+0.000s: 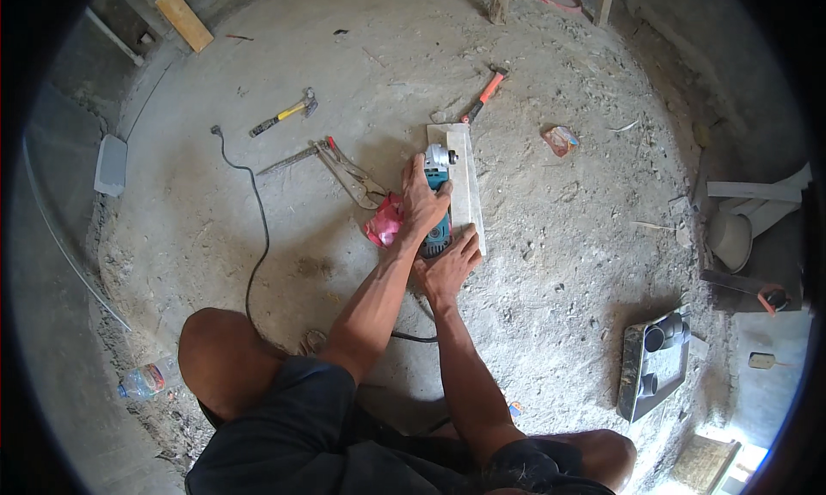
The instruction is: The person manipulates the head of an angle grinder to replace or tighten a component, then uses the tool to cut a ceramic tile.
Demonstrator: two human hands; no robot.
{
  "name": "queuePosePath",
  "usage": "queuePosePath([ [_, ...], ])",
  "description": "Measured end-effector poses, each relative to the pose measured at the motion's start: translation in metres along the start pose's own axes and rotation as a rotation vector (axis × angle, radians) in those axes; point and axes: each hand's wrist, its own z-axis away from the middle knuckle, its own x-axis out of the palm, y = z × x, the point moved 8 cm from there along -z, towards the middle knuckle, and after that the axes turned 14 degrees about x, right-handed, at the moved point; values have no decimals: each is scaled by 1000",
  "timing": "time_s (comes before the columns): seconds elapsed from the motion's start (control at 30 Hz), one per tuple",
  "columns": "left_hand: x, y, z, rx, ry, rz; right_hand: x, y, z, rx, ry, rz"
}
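Observation:
A teal angle grinder (436, 178) with a silver head lies along a pale flat strip (465, 181) on the rough floor. The grinder's bare spindle points right; no disc shows on it. My left hand (423, 199) is closed round the grinder's body, just behind the head. At the tail end, my right hand (447, 264) spans the grinder's rear, its curled fingers reaching over the strip. Part of the grinder's body is hidden under both hands. Left of my left hand sits a crumpled pink bag (386, 221), close to the grinder.
Pliers (348, 175) lie left of the pink bag. Farther off are a yellow-handled hammer (286, 116) and a red-handled hammer (487, 94). A black cord (261, 207) curves at left. A bottle (146, 379) rests near my left knee. At right stands a tray with pipe fittings (635, 368).

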Motion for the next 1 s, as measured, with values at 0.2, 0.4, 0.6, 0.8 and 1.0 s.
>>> queuePosePath([
  [0.2,2,-6,2,-27,-6,-14,0,-3,1,11,-22,11],
  [0.4,-1,0,-2,-12,-15,9,1,-2,0,-5,-11,2],
  [0.6,2,3,-1,-144,-154,51,-4,-3,-1,33,-13,-7],
  [0.8,2,-4,-3,-86,-116,14,-8,-8,1,85,-72,-1],
  [1.0,2,3,-3,-109,-151,20,-10,-6,0,103,-65,-20],
])
